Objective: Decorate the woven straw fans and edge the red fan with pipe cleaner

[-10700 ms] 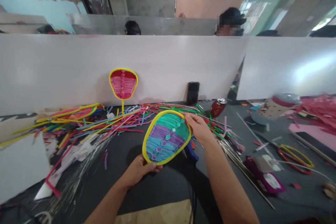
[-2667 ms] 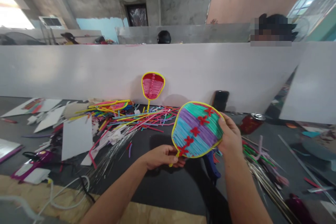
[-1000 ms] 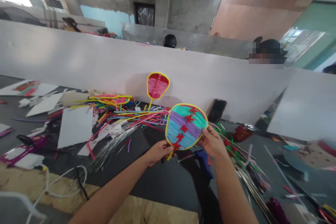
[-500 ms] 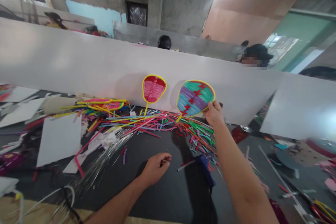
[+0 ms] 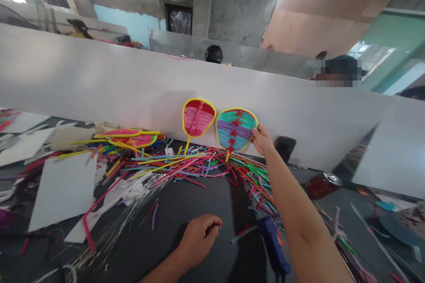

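At the right edge of a hand fan [image 5: 236, 129], striped green, purple and blue with red crosses and a yellow rim, my right hand [image 5: 263, 140] is closed on it. The fan stands upright near the white partition, its yellow handle down among loose pipe cleaners [image 5: 195, 163]. Just left of it a pink and red fan [image 5: 198, 118] with a yellow rim leans on the partition. My left hand [image 5: 202, 236] hovers low over the dark tabletop, fingers loosely curled, with nothing visible in them. A blue glue gun [image 5: 274, 245] lies to its right.
The white partition [image 5: 133, 84] runs across the back. More yellow-rimmed fans [image 5: 133, 138] and a white board [image 5: 63, 192] lie left. A phone [image 5: 285, 148] leans on the partition; a red can [image 5: 322, 185] is at right. People [image 5: 214, 54] sit beyond.
My right hand has moved the green, purple and blue fan left and down, closer beside the pink one. The view has shifted slightly. My left hand remains curled over the table.
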{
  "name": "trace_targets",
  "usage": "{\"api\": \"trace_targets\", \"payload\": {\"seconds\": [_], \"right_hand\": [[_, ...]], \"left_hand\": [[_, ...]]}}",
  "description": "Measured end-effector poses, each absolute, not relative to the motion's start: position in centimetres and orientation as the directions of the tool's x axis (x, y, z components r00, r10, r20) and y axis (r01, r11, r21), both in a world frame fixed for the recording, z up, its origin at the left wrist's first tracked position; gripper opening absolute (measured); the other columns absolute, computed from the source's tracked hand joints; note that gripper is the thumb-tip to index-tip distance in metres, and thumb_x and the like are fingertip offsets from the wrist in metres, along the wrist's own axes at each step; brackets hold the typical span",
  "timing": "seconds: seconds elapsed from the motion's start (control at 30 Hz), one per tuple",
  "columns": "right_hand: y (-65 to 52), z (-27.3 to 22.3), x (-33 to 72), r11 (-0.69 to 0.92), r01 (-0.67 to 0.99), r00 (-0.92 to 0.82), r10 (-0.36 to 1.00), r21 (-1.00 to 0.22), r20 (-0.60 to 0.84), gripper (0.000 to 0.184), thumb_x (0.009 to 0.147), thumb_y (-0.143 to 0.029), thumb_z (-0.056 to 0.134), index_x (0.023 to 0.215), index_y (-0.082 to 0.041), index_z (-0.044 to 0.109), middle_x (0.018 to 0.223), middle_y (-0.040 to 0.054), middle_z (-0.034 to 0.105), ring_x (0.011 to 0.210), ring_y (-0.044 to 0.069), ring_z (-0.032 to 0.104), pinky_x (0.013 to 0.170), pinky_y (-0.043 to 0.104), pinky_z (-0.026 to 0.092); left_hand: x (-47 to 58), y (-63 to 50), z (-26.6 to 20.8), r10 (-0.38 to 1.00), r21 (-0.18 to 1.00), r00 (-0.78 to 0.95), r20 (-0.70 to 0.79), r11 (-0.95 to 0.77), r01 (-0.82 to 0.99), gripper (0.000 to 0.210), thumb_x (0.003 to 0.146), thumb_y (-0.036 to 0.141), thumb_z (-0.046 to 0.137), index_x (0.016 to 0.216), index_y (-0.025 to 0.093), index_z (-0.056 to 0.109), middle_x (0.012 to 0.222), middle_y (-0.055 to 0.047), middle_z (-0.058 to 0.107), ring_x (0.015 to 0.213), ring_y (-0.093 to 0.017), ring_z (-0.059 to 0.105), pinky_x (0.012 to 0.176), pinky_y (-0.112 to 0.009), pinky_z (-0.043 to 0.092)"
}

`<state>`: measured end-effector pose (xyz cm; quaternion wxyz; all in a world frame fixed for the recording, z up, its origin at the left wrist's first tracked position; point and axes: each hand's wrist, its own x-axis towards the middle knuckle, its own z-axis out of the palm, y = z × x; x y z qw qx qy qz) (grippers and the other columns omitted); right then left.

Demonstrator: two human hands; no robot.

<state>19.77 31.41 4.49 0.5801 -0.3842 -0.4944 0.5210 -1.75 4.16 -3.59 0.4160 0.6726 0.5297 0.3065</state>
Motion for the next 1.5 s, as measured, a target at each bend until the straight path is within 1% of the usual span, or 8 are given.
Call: {"api": "trace_targets", "payload": {"seconds": [0.23,0.4,0.6,0.77,0.93,1.1,1.37,1.5], "right_hand": [[32.5,3.2,20.1,0.107,-0.202,-0.014,0.994,-0.973,0.112,0.030,0.063,-0.039,0.074,0.084,-0.026,0.056,0.073,-0.0074,0.062,0.065,0.011,0.057,0.066,0.029,0.050],[31.8,2.5,20.2,0.019,-0.176,-0.082,0.996,-0.984,0.034,0.031,0.057,-0.031,0.079,0.082,-0.024,0.060,0.076,-0.0034,0.067,0.071,0.015,0.062,0.072,0.036,0.051],[30.6,1.5,19.9,-0.028,-0.176,-0.112,0.994,-0.984,-0.008,0.031,0.059,-0.032,0.078,0.084,-0.024,0.062,0.080,-0.0021,0.069,0.077,0.020,0.065,0.073,0.040,0.053],[30.2,0.8,20.1,-0.021,-0.203,-0.078,0.997,-0.979,-0.005,0.032,0.059,-0.035,0.076,0.084,-0.025,0.060,0.081,-0.0028,0.070,0.080,0.021,0.066,0.072,0.038,0.054],[30.4,0.8,20.5,-0.030,-0.213,-0.075,0.997,-0.976,-0.014,0.038,0.052,-0.031,0.080,0.084,-0.024,0.061,0.077,-0.0038,0.070,0.075,0.019,0.066,0.072,0.038,0.053],[30.3,0.4,20.5,-0.053,-0.206,-0.108,0.994,-0.977,-0.031,0.043,0.049,-0.029,0.082,0.086,-0.023,0.061,0.077,-0.0022,0.070,0.070,0.018,0.066,0.069,0.036,0.053],[29.2,-1.1,19.9,-0.061,-0.206,-0.113,0.993,-0.977,-0.038,0.039,0.051,-0.024,0.082,0.083,-0.023,0.060,0.072,-0.0049,0.067,0.065,0.013,0.063,0.067,0.030,0.054],[28.7,-1.2,20.1,-0.058,-0.181,-0.086,0.995,-0.982,-0.043,0.041,0.050,-0.022,0.081,0.084,-0.022,0.059,0.074,-0.0035,0.067,0.067,0.013,0.064,0.066,0.029,0.055]], "left_hand": [[-1.7,4.3,-3.7,0.966,0.881,0.256,-0.036,-0.091,0.465,0.024,0.080,0.017,0.044,0.086,0.022,0.067,0.084,-0.001,0.070,0.077,-0.014,0.062,0.070,-0.022,0.042],[-1.7,4.4,-3.7,0.963,0.873,0.266,-0.036,-0.099,0.477,0.024,0.080,0.018,0.044,0.087,0.023,0.067,0.085,-0.002,0.070,0.079,-0.015,0.062,0.073,-0.023,0.043],[-1.7,4.5,-3.6,0.962,0.878,0.274,-0.022,-0.113,0.466,0.024,0.080,0.018,0.045,0.087,0.023,0.067,0.085,-0.002,0.070,0.078,-0.015,0.062,0.072,-0.023,0.043],[-1.7,4.5,-3.8,0.961,0.872,0.274,-0.023,-0.115,0.476,0.023,0.080,0.018,0.045,0.087,0.023,0.067,0.085,-0.001,0.070,0.079,-0.015,0.063,0.072,-0.023,0.043],[-1.7,4.5,-4.0,0.962,0.877,0.270,-0.030,-0.104,0.469,0.023,0.082,0.020,0.045,0.088,0.022,0.067,0.085,-0.002,0.070,0.079,-0.015,0.062,0.072,-0.023,0.043],[-1.8,4.4,-3.8,0.963,0.881,0.267,-0.029,-0.102,0.462,0.024,0.080,0.019,0.044,0.088,0.023,0.067,0.086,-0.002,0.070,0.079,-0.015,0.062,0.072,-0.023,0.044],[-1.8,4.4,-3.8,0.961,0.871,0.274,-0.022,-0.116,0.477,0.023,0.081,0.019,0.044,0.087,0.023,0.067,0.085,-0.001,0.070,0.078,-0.015,0.062,0.072,-0.023,0.043],[-1.8,4.4,-3.9,0.962,0.872,0.273,-0.015,-0.121,0.474,0.023,0.081,0.018,0.044,0.086,0.022,0.066,0.083,-0.002,0.069,0.078,-0.015,0.062,0.072,-0.023,0.043]]}}
